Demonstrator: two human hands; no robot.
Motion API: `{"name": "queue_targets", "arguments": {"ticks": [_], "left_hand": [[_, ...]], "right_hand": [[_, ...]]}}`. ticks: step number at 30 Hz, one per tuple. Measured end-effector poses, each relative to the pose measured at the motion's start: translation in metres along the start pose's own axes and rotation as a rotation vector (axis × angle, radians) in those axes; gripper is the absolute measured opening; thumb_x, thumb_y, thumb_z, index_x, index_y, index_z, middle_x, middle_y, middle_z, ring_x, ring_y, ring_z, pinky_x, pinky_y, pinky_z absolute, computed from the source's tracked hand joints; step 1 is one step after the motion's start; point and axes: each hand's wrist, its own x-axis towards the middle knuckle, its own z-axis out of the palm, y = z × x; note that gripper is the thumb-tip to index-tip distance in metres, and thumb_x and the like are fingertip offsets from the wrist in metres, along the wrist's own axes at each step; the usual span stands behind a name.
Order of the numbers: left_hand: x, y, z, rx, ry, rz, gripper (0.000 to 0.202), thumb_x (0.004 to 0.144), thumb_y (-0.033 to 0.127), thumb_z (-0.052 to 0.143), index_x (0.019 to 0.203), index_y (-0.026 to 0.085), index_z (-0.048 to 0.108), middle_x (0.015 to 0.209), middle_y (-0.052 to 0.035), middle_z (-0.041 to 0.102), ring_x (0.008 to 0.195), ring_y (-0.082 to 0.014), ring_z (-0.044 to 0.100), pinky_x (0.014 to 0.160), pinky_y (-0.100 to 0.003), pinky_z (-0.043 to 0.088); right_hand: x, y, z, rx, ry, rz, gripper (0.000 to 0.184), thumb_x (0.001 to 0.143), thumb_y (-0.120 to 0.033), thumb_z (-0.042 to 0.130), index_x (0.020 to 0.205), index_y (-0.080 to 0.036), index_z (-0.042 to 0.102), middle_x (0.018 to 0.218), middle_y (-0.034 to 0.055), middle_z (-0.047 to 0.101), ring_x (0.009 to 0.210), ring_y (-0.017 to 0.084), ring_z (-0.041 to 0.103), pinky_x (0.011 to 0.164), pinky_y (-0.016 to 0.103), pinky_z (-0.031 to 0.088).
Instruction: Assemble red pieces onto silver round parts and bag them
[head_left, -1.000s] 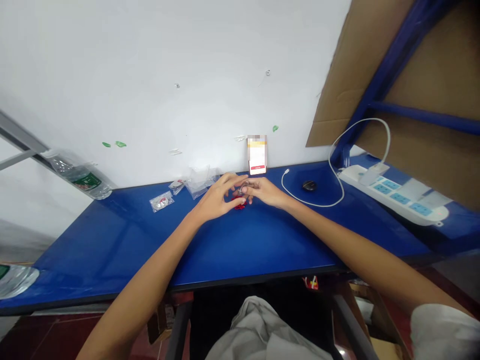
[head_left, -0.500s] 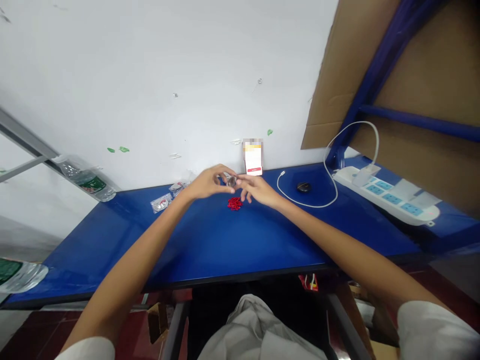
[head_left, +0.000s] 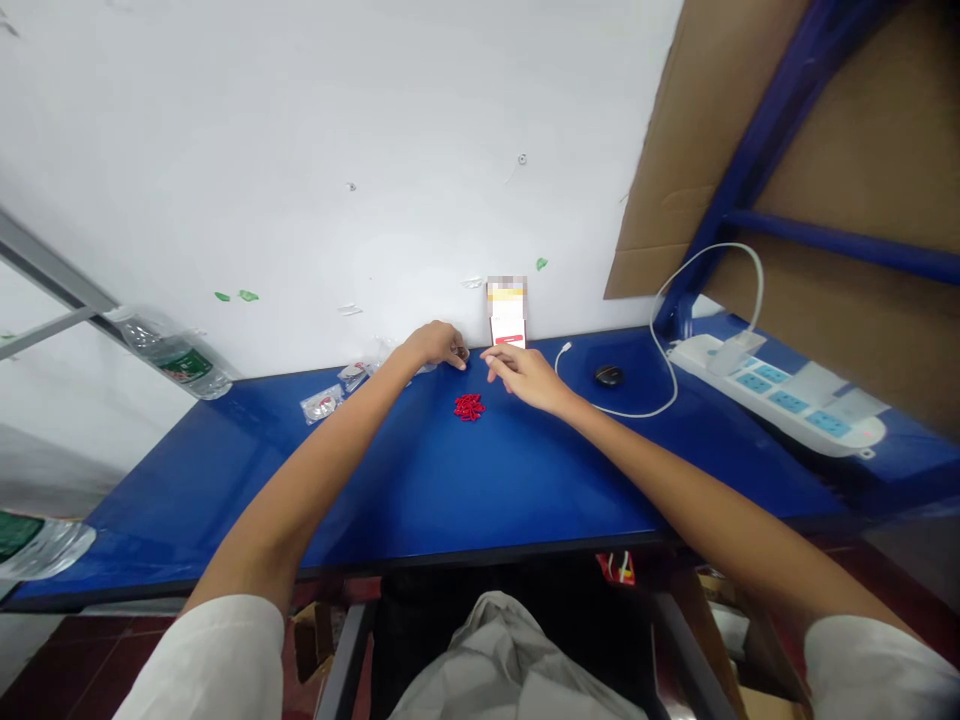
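Note:
A small heap of red pieces (head_left: 469,406) lies on the blue table (head_left: 480,490) toward the back. My left hand (head_left: 437,343) reaches to the table's far edge beside clear plastic bags (head_left: 390,352); its fingers are curled and pinch something small and dark at the tips. My right hand (head_left: 525,372) hovers just right of the red heap, its fingers loosely apart and pointing left, with nothing in them. A white and red card (head_left: 508,318) stands against the wall between the two hands.
A white cable (head_left: 616,408) loops from a power strip (head_left: 780,395) at right, past a black round object (head_left: 608,375). Small bagged parts (head_left: 324,405) and a water bottle (head_left: 169,352) lie at left. Cardboard (head_left: 750,150) on a blue frame overhangs the right.
The hands have parted above the red heap. My left hand moved back toward the wall with the small item; my right hand drew slightly right and opened.

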Motion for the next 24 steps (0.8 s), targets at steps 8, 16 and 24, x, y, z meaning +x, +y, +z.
{"name": "queue_targets", "arguments": {"ticks": [8, 16, 24], "left_hand": [[0.005, 0.009, 0.001, 0.034, 0.002, -0.038, 0.046, 0.064, 0.032, 0.094, 0.108, 0.022, 0.086, 0.101, -0.0082, 0.083, 0.083, -0.0238, 0.071, 0.074, -0.032, 0.05], [-0.034, 0.021, 0.0, 0.088, 0.264, 0.05, 0.076, 0.076, 0.046, 0.089, 0.143, 0.016, 0.069, 0.133, -0.0182, 0.074, 0.117, -0.0334, 0.068, 0.095, -0.038, 0.054], [-0.208, -0.067, -0.015, 0.125, 0.388, -0.431, 0.056, 0.093, 0.058, 0.066, 0.132, 0.017, 0.07, 0.13, -0.019, 0.073, 0.119, -0.0375, 0.068, 0.101, -0.045, 0.053]], "right_hand": [[0.0, 0.006, 0.001, -0.169, -0.009, -0.06, 0.026, 0.106, -0.034, 0.056, 0.12, -0.022, 0.073, 0.087, 0.0028, 0.081, 0.073, 0.019, 0.071, 0.074, 0.031, 0.049], [-0.003, 0.009, 0.002, -0.292, -0.034, -0.065, 0.026, 0.103, -0.026, 0.056, 0.124, -0.023, 0.072, 0.089, 0.002, 0.08, 0.073, 0.019, 0.069, 0.073, 0.03, 0.047], [-0.009, -0.011, 0.008, -0.393, -0.044, -0.1, 0.027, 0.104, -0.026, 0.057, 0.125, -0.024, 0.075, 0.094, 0.004, 0.079, 0.075, 0.02, 0.068, 0.073, 0.032, 0.045]]}}
